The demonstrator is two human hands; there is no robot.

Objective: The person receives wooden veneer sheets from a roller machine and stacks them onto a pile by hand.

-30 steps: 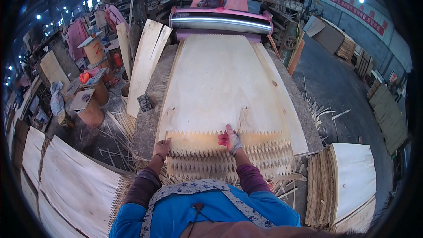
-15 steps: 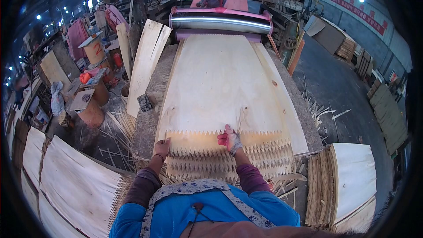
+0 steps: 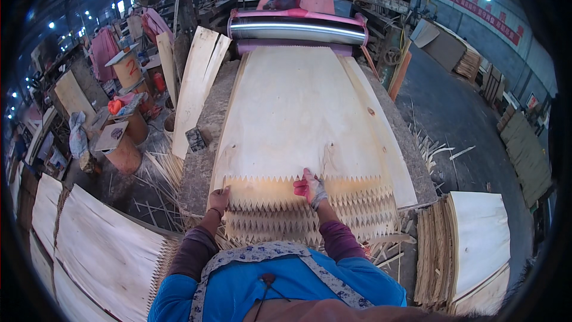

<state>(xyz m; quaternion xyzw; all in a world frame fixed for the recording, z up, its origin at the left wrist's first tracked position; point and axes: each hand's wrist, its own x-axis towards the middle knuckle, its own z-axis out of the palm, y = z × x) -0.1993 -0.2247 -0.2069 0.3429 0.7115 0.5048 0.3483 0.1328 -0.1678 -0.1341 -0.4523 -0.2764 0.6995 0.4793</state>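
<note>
left hand (image 3: 218,199) lay lower centre-left, fingers curled on the near left corner of the veneer sheet (image 3: 298,113) | veneer sheet spread mid-frame, zigzag edge over stacked sheets (image 3: 310,220) | right hand (image 3: 311,189) pressed flat on that edge | roller machine (image 3: 298,28) stood top centre
</note>
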